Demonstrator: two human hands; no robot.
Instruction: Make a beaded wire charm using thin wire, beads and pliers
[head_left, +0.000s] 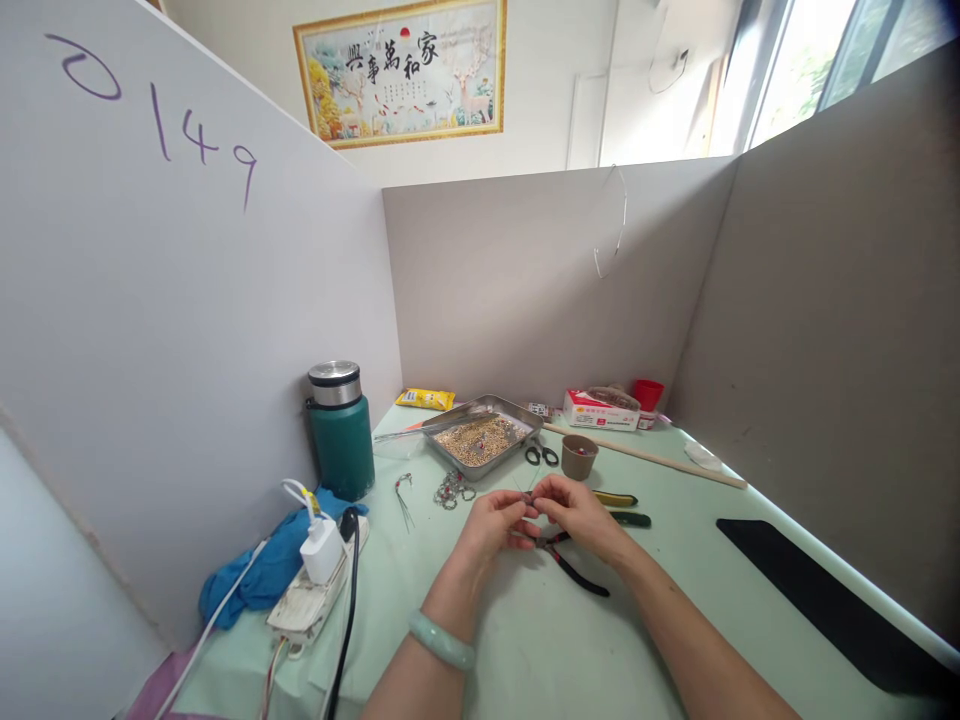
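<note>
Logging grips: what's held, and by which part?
The left hand and right hand seem to pinch a tiny dark piece between them; which part cannot be told.

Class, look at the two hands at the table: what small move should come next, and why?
Perhaps the right hand should reach down for the black-handled pliers: they lie close by, while its fingertips come together with those of the left hand at something too small to identify.

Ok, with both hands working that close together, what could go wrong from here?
The small piece pinched between the left hand and right hand could slip and be hard to find. The right hand might knock the brown cup just beyond it. Either hand could nudge the black-handled pliers lying beside them.
</note>
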